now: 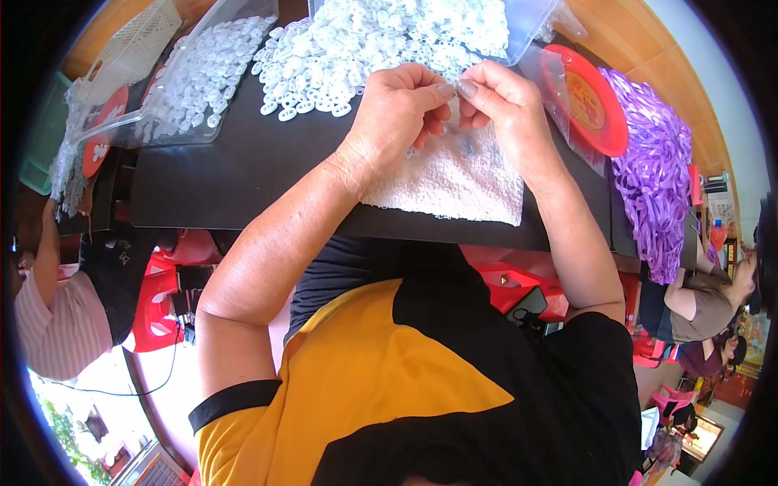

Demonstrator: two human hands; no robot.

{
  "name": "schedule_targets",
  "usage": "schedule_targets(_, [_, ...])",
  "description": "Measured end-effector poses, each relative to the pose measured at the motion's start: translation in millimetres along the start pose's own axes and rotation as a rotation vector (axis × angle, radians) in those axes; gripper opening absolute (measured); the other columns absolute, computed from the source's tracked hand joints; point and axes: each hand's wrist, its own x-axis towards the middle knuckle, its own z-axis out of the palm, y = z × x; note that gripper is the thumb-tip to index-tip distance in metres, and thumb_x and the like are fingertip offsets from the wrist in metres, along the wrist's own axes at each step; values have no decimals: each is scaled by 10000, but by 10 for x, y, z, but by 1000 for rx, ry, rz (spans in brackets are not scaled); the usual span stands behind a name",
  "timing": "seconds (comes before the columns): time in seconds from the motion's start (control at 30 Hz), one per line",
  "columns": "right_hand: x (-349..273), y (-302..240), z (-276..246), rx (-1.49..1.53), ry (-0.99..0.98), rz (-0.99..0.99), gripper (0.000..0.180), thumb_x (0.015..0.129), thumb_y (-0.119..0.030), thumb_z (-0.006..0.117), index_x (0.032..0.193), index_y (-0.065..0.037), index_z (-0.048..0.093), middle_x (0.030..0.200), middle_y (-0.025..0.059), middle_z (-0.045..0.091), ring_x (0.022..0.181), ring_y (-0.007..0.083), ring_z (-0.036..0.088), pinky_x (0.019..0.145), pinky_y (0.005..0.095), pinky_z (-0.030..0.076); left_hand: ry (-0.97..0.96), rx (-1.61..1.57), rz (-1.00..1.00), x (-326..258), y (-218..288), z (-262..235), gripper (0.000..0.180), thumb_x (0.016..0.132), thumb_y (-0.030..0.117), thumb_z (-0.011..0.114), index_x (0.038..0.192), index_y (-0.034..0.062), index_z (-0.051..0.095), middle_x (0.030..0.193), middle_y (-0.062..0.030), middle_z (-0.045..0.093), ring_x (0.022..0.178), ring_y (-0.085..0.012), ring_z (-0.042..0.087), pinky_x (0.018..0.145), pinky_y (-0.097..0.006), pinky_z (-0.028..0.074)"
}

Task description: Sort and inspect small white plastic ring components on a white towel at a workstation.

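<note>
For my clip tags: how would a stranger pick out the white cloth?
Start with the dark tabletop. Near its front edge, below the left hand and right hand in the picture, lies the white cloth. It is one nubbly sheet, unlike the loose white pieces heaped beyond.

A head-worn fisheye looks steeply down, close above the wearer's torso (pixel 365 340) and dark table (pixel 243 182).

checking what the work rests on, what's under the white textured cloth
The black table shows along the near edge of the white textured cloth, which appears to lie on it. Anything else beneath the cloth is covered and cannot be seen.
</note>
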Motion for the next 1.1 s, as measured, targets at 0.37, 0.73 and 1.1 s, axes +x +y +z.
schedule_targets(0.37, [42,13,-16,-22,15,-9,127,921,-103,562,919,-2,639,739,9,607,635,72,556,594,225,476,42,87,-17,-16,9,32,130,921,112,600,908,-16,618,707,-47,586,543,-97,504,461,-229,382])
schedule_targets(0.73, [98,275,-470,-734,131,-236,122,828,-25,575,917,-44,656,719,28,615,620,121,571,587,282,441,39,-10,-24,-4,27,-5,126,902,93,603,909,-30,629,703,-49,596,561,-95,521,473,-232,407])
schedule_targets(1.1, [30,145,-409,-1071,-6,-185,106,813,-135,619,879,-78,679,899,112,640,866,326,635,737,448,476,32,38,-22,0,26,8,150,924,130,598,919,-17,631,713,-42,589,572,-93,510,474,-217,385])
